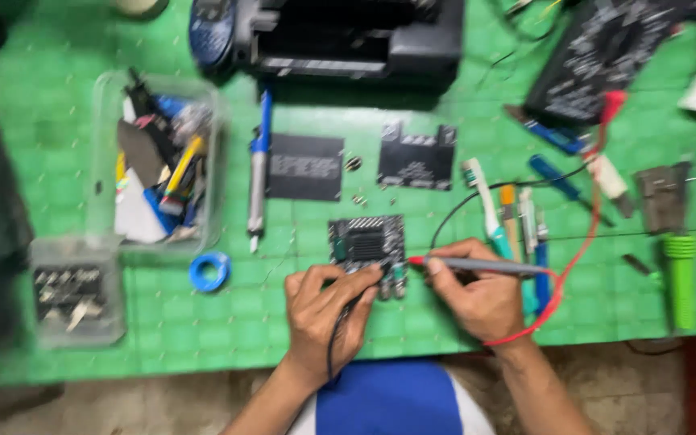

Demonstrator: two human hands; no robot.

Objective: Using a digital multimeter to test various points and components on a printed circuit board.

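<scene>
Left grip (325, 310) clamped on black probe (346, 316), right grip (477, 296) on red probe (477, 264), circuit board (366, 244) between.

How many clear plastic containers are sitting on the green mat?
2. A larger clear container full of tools sits at upper left; a smaller one holding small parts sits just below it, near the mat's front edge.

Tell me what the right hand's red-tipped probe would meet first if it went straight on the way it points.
The right hand aims the red-tipped probe leftward, its tip at the small circuit board. Going on, it would likely meet that board's lower right edge first, then the left hand; blur hides whether it already touches.
</scene>
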